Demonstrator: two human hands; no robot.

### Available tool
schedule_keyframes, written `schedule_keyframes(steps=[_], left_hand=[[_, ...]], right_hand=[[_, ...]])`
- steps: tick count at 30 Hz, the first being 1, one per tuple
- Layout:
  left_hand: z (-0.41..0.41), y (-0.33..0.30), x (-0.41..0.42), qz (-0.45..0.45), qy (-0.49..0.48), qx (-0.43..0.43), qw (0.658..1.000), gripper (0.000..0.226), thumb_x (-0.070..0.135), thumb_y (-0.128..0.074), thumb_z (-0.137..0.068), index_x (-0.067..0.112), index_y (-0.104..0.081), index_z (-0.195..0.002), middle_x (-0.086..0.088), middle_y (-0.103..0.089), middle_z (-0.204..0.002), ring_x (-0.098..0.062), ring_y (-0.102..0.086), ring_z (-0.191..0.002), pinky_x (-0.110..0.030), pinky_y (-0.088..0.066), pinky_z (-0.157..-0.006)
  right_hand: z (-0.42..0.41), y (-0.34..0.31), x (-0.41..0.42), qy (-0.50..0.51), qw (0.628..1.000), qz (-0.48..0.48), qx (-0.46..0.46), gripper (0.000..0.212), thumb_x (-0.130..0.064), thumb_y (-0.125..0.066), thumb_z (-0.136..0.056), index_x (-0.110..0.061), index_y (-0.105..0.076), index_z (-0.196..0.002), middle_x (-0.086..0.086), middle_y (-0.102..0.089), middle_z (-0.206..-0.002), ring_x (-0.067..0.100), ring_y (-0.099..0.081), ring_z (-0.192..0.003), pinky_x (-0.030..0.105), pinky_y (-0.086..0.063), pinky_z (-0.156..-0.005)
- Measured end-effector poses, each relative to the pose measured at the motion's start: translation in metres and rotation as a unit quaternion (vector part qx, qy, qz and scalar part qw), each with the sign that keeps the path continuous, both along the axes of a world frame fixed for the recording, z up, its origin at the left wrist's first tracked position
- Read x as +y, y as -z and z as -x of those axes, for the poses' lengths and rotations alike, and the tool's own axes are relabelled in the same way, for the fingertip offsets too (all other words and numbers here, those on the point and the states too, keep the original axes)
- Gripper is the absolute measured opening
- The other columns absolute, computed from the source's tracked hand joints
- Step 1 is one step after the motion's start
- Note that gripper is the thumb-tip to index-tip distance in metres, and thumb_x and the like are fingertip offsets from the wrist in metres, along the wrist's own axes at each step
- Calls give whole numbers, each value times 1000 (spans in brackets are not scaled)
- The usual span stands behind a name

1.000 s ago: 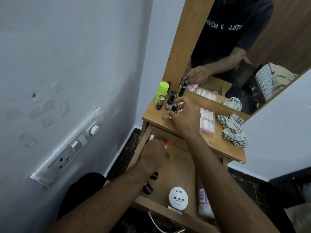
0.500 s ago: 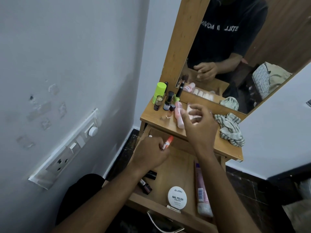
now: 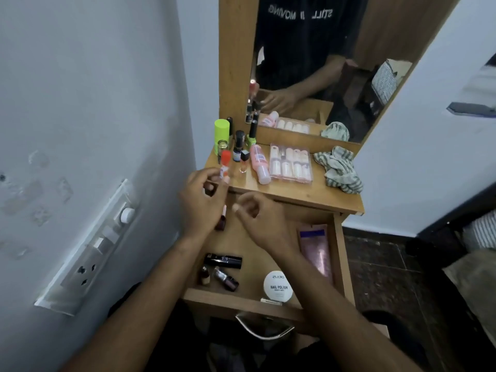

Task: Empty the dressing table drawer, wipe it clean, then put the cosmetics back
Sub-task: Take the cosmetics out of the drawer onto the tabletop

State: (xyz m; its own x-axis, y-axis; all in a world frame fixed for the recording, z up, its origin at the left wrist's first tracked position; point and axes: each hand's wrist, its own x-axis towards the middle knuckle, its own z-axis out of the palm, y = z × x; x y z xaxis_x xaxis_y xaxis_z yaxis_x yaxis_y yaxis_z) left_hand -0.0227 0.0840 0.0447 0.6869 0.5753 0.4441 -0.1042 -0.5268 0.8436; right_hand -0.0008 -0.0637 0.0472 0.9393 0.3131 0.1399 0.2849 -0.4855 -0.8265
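we see a white switch panel on the grey wall, well to the left of the mirror and lower. the panel carries a round knob and a socket. the mirror shows a dark t-shirt with reversed lettering. below and to the right of the mirror lies a dark speckled floor.

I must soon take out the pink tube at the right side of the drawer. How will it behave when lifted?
The pink tube lies flat and looks like soft plastic, so it probably bends under the fingers. It seems light. Being flattened, it is unlikely to roll.
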Motion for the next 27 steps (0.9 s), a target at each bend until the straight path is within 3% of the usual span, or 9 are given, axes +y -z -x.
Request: schedule_keyframes(steps=[2,4,6,9,14,17,20,23,27], left_hand=[[-8,2,8,-1,-4,13,1000,17,30,-73,-86,25,-73,-102,12,-66,-88,0,-61,-79,-26,-54,-80],[-17,4,13,-14,-1,17,1000,17,32,-73,-85,24,-73,-99,14,-67,-83,-9,-64,-79,-38,-55,-84],[-24,4,16,-29,-1,32,999,18,35,-73,-84,23,-73,-97,15,-67,-80,-12,-64,-79,-40,-54,-85],[-31,6,19,-48,7,42,998,20,35,-74,-84,21,-75,-98,16,-68,-82,-11,-65,-84,-27,-49,-85],[-38,5,14,-55,0,48,997,23,34,-77,-83,20,-76,-101,15,-70,-83,0,-57,-83,-9,-41,-78],[-38,6,13,-40,-3,45,998,25,35,-77,-83,20,-77,-102,14,-71,-84,-2,-61,-85,-24,-51,-83],[-39,5,10,-22,-8,49,999,25,37,-77,-82,21,-76,-101,12,-72,-85,-7,-65,-86,-34,-55,-84],[-42,4,9,-8,-14,53,998,24,36,-80,-80,21,-75,-99,12,-72,-84,-6,-66,-84,-37,-56,-85],[-46,3,8,1,-14,53,998,23,35,-81,-80,22,-75,-98,15,-70,-82,-3,-65,-81,-36,-56,-83]], right_hand=[[5,18,0,-96,990,105,10,17,-21,-77,-84,-18,-73,-100,-7,-68,-84,7,-61,-71,23,-47,-69],[9,31,-1,-165,966,197,27,26,-16,-76,-83,-18,-73,-108,-6,-64,-93,8,-58,-79,20,-41,-71],[11,36,-3,-193,949,246,45,33,-19,-76,-83,-23,-71,-115,-7,-65,-102,8,-60,-87,23,-47,-75],[13,37,-5,-213,942,254,61,34,-13,-72,-84,-25,-71,-116,-9,-66,-104,8,-63,-92,31,-57,-82],[19,34,-6,-259,921,279,78,40,-9,-62,-78,-25,-72,-113,-6,-68,-110,11,-63,-98,38,-60,-81],[20,36,-8,-275,913,289,85,40,-17,-66,-76,-26,-72,-114,-6,-63,-112,14,-62,-98,40,-58,-81],[22,40,-8,-285,902,318,62,38,-38,-74,-79,-27,-68,-114,-6,-60,-111,13,-58,-99,40,-55,-83],[23,43,-9,-273,903,325,58,37,-50,-76,-79,-26,-68,-107,-8,-60,-105,10,-57,-96,39,-54,-83],[23,44,-11,-261,908,320,65,32,-46,-78,-79,-26,-69,-102,-9,-60,-104,10,-56,-96,36,-53,-82]])
